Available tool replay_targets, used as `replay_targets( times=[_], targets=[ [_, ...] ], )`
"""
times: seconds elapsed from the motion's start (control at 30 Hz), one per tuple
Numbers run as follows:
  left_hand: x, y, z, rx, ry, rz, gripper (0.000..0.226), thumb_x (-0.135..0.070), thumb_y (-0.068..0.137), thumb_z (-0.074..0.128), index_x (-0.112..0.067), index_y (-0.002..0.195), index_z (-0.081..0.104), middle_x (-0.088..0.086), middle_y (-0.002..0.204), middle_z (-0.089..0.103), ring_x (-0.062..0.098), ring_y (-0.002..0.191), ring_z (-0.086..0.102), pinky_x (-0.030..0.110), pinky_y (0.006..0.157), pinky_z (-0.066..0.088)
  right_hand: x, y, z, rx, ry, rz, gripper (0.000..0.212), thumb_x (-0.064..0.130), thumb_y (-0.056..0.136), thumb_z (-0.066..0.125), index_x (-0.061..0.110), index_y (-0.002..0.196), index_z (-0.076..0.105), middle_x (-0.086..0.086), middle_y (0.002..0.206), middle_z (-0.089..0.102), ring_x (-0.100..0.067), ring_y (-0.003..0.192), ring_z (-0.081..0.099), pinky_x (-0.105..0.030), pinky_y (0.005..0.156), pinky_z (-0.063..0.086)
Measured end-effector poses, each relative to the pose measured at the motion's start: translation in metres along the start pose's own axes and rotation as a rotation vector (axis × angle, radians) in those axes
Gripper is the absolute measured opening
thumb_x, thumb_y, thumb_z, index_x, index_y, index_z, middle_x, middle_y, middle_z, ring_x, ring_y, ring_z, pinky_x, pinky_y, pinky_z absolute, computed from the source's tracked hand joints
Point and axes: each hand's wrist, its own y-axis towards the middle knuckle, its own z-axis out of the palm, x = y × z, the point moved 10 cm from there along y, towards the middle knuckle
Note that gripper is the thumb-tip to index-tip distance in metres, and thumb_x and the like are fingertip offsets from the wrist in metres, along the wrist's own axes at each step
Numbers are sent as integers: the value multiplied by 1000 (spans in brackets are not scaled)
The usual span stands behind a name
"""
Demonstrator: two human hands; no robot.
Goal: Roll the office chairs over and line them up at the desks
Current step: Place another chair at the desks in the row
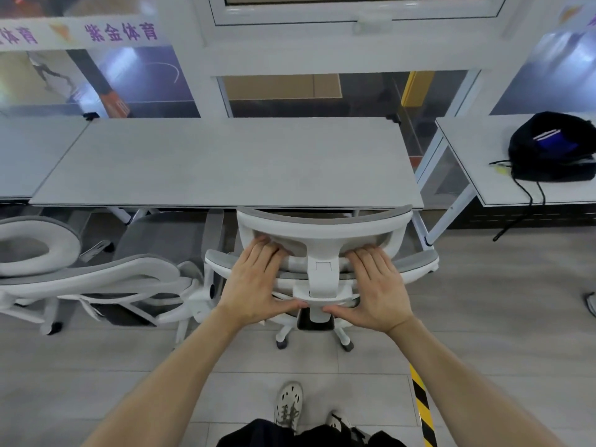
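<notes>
A white-framed office chair [322, 233] with grey mesh stands right in front of me, its headrest touching the front edge of the grey desk [225, 162]. My left hand [254, 282] and my right hand [377, 285] lie flat on the back frame, one on each side of the central white bracket. The fingers reach over the crossbar and the thumbs point inward against the bracket. A second matching chair [129, 279] stands to the left, partly under the same desk, with its round headrest [32, 250] at the far left.
Another desk [503, 188] at the right carries a black backpack [551, 146] with straps hanging over the edge. Glass partitions stand behind the desks. Yellow-black tape [422, 408] runs along the floor by my feet [288, 404]. A shoe [591, 303] shows at the right edge.
</notes>
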Motion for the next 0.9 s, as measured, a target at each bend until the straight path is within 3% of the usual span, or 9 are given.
replay_targets(
  times=[0.9],
  targets=[
    [-6,-29,-22,-154,13,37,101,-89,78,75,0,124,72,12,123,69,35,116,64,51,121,45,28,-16,4,46,-50,-2,114,92,78,69,-4,139,65,-17,134,67,-40,128,63,-57,124,42]
  ],
)
